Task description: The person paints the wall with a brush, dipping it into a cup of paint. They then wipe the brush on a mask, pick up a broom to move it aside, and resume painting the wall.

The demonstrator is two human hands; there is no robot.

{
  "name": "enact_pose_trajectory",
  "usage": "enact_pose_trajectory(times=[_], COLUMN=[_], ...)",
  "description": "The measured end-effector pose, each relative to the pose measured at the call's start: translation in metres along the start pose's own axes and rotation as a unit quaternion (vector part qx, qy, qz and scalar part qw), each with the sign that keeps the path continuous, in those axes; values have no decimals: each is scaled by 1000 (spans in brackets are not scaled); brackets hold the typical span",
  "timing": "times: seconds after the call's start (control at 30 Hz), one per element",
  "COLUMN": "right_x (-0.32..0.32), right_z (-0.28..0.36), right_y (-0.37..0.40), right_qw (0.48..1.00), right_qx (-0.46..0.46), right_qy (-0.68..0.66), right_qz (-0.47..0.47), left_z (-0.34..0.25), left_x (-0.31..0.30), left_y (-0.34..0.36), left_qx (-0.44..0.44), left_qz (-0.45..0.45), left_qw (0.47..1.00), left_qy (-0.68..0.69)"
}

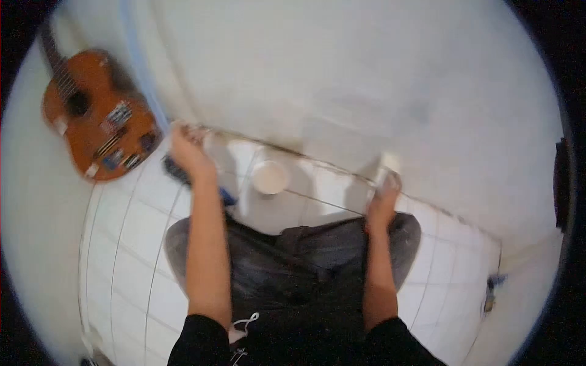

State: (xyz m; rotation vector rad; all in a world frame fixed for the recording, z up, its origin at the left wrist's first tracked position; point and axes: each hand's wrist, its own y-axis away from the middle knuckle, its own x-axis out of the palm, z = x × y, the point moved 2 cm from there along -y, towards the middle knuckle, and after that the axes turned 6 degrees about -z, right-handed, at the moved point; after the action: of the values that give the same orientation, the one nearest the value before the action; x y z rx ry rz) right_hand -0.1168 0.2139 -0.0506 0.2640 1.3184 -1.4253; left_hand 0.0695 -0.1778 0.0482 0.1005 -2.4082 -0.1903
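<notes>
The guitar's [101, 122] stickers [119, 116] are unreadable (pure blur). On the white-tiled floor [329, 186], a pale round container [270, 177] sits between the hands; the right hand [383, 201] grips a whitish object [389, 163], the left hand [190, 149] is unclear.

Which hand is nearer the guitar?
Left. The left hand is just right of the guitar; the right hand is well off to its right, by the right knee.

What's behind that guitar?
Pale wall shows around the guitar, with a dark shadow along its upper right edge. Anything directly behind the guitar's body is covered, so I can't tell.
</notes>
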Motion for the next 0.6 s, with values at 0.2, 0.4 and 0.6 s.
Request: enact_pose_trajectory(times=[0.2, 0.4, 0.6], right_x=[-19, 19, 41], right_z=[19, -25, -60], right_y=[-27, -19, -6], right_qw=[995, 997, 986], right_qx=[-37, -64, -29], right_qy=[-16, -38, -152], right_qz=[-92, 9, 57], left_z=[9, 10, 15], left_x=[6, 4, 1], left_y=[-5, -1, -10], left_qx=[26, 105, 27], left_qz=[13, 79, 71], left_qw=[999, 991, 997], left_qy=[16, -14, 16])
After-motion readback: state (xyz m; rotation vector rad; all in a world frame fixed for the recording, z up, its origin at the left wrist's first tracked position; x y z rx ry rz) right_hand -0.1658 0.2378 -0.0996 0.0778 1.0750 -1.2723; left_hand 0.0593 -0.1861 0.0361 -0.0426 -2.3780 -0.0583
